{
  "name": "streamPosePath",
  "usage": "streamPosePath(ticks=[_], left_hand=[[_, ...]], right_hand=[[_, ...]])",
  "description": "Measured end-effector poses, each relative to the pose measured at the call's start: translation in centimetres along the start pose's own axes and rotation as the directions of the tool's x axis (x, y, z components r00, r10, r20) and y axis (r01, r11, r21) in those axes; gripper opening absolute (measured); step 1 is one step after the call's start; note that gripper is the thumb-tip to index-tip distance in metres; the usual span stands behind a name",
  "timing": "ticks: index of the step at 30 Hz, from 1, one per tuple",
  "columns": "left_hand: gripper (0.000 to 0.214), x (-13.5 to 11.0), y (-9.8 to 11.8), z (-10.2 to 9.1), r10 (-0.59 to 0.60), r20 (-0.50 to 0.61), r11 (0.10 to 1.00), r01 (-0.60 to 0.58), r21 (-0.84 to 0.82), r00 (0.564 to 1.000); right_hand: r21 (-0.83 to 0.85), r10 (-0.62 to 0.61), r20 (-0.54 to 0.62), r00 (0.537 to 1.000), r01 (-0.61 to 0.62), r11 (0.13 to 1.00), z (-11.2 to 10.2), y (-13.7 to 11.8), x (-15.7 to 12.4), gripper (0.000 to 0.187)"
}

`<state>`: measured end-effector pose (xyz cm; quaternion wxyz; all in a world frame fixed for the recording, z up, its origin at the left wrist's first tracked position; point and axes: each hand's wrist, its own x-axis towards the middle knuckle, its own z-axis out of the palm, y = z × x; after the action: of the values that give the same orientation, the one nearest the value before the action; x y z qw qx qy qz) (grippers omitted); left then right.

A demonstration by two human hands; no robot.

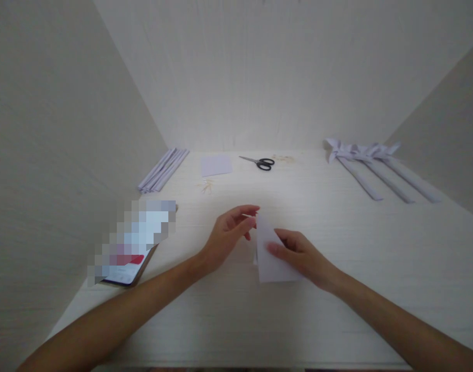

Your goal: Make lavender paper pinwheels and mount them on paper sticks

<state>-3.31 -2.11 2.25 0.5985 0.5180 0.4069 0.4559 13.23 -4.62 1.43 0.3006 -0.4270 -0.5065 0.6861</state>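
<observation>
A folded sheet of white paper (273,266) stands above the near middle of the table, its left edge creased and a second layer showing behind it. My right hand (298,253) is closed on its right side, thumb on the near face and the other fingers behind. At the upper left corner my left hand (234,227) holds the edge between thumb and index finger, with its other fingers curled behind. The exact contact of those fingertips is partly hidden by the paper.
Scissors (259,163) with black handles lie at the back, beside a flat paper piece (216,165). Thin pale strands (206,186) lie nearby. Rolled paper sticks (163,170) are back left; several sticks with twisted paper tops (360,175) lie right. A phone (136,253) rests left.
</observation>
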Motion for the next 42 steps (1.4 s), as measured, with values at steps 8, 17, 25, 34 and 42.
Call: streamPosePath(ticks=[8,17,25,34,42], left_hand=[[0.028,-0.2,-0.2,-0.8,0.063,0.314,0.998,-0.057,-0.028,0.947],[0.026,0.0,-0.4,-1.2,0.054,0.308,0.999,-0.051,-0.015,0.95],[0.027,-0.2,0.0,-0.6,0.03,0.227,0.997,-0.046,0.068,0.973],[0.016,-0.8,0.1,0.1,-0.013,0.103,0.995,0.003,0.103,0.995],[0.008,-1.3,-0.1,0.4,0.03,0.05,0.999,-0.033,0.042,0.998]], right_hand=[[-0.061,0.006,0.162,0.987,0.004,0.998,0.1,0.4,-0.5,0.028],[-0.144,-0.038,0.159,0.987,0.061,0.988,0.2,0.6,-0.5,0.03],[-0.292,-0.095,0.143,0.985,0.133,0.947,0.4,0.5,-0.8,0.029],[-0.41,-0.11,0.113,0.988,0.147,0.9,0.8,0.2,-1.1,0.03],[-0.395,-0.086,0.111,0.99,0.123,0.911,1.2,0.3,-1.3,0.029]])
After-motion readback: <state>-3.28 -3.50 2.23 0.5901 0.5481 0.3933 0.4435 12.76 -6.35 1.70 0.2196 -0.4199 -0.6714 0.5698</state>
